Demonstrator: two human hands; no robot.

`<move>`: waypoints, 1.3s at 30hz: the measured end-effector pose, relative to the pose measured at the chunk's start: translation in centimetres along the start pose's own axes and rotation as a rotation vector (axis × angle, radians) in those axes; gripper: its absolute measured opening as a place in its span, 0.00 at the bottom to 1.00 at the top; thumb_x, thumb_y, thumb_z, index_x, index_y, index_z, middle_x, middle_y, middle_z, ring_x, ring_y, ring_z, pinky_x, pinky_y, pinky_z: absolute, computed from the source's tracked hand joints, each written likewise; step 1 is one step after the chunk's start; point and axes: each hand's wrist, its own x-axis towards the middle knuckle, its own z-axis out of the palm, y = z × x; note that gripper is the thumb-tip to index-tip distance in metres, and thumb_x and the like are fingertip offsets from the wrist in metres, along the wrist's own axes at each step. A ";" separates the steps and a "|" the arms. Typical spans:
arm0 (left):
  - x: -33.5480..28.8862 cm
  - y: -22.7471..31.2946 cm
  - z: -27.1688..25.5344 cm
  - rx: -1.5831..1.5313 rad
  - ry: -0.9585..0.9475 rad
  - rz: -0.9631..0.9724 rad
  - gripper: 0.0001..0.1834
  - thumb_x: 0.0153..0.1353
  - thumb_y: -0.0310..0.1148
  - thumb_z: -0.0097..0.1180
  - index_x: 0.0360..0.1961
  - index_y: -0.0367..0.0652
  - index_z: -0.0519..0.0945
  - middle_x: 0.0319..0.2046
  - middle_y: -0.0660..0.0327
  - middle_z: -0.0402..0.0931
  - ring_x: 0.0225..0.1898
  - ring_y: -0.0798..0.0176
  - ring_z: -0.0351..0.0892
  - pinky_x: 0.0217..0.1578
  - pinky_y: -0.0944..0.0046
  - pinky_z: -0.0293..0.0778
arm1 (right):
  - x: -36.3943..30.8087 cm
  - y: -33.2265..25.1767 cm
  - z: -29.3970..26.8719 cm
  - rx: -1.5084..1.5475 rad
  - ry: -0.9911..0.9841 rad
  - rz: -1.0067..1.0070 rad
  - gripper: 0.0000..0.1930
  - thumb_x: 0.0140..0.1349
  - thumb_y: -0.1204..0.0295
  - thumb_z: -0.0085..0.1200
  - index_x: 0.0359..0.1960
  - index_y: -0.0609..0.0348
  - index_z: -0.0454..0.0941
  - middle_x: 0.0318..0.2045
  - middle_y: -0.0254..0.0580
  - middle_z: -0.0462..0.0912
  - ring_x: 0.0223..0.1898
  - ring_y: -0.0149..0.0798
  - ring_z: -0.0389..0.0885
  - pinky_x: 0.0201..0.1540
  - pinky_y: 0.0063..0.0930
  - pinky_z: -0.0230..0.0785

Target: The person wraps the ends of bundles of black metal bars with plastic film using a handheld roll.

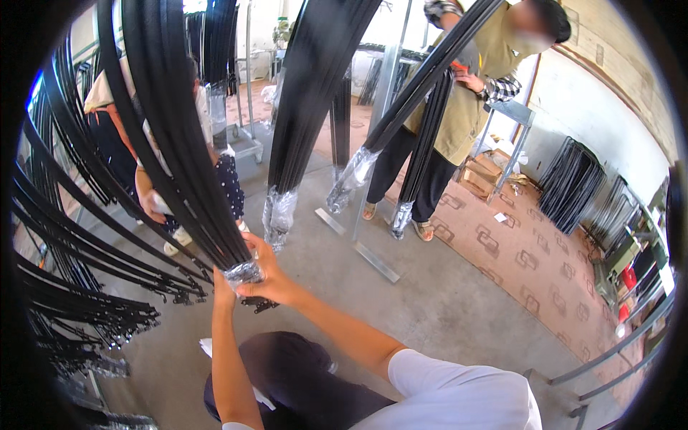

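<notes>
A thick bundle of long black strips (188, 154) hangs down from the upper left, tilted toward me. Clear plastic wrap (244, 273) is wound round its lower end. My right hand (266, 274) grips that wrapped end from the right, thumb in front and fingers reaching behind. On the left side my left hand (223, 282) is closed against the same end; most of its fingers are hidden behind the strips. Just beyond my hands hangs another black bundle (301, 107) with a plastic-wrapped lower end (279, 211).
Many loose black strips (86, 294) fan out at my left. A person (448, 107) stands ahead holding strips near further wrapped bundles; another (143, 154) is at the left behind mine. A metal stand foot (376, 261) rests on the grey floor. Cartons (484, 172) lie beyond.
</notes>
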 end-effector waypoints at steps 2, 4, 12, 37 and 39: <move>0.1 -0.8 0.0 -0.168 0.051 -0.028 0.18 0.58 0.33 0.46 0.49 0.37 0.67 0.41 0.62 0.71 0.40 0.68 0.71 0.41 0.66 0.69 | -0.3 0.7 0.6 -0.242 0.138 -0.060 0.44 0.47 0.59 0.59 0.61 0.56 0.45 0.57 0.46 0.53 0.60 0.41 0.50 0.60 0.35 0.41; 0.2 -0.5 -0.2 -0.024 -0.011 -0.048 0.17 0.57 0.35 0.48 0.46 0.40 0.68 0.39 0.63 0.70 0.40 0.68 0.70 0.41 0.66 0.68 | -0.3 2.6 2.3 0.074 0.285 0.154 0.39 0.53 0.58 0.53 0.62 0.54 0.44 0.60 0.45 0.49 0.61 0.41 0.48 0.60 0.34 0.42; -3.1 4.2 3.2 0.117 -0.049 0.050 0.20 0.56 0.34 0.50 0.49 0.38 0.66 0.42 0.62 0.69 0.41 0.67 0.69 0.42 0.67 0.67 | -1.2 1.7 0.2 0.971 0.048 0.487 0.26 0.58 0.72 0.47 0.57 0.57 0.52 0.53 0.40 0.65 0.53 0.34 0.64 0.57 0.26 0.53; -5.9 1.6 2.5 0.187 0.095 0.493 0.19 0.62 0.42 0.43 0.48 0.44 0.60 0.41 0.67 0.63 0.40 0.73 0.62 0.42 0.70 0.61 | -10.0 -3.5 0.2 -0.149 0.041 0.243 0.22 0.39 0.79 0.56 0.41 0.59 0.68 0.37 0.43 0.72 0.40 0.42 0.73 0.43 0.28 0.64; -7.6 -0.3 3.0 -0.325 0.128 0.361 0.17 0.63 0.45 0.40 0.47 0.45 0.61 0.47 0.62 0.61 0.48 0.67 0.60 0.49 0.66 0.59 | -9.8 -4.5 1.7 0.026 0.013 0.390 0.24 0.39 0.78 0.58 0.42 0.60 0.67 0.38 0.42 0.72 0.42 0.37 0.72 0.45 0.27 0.63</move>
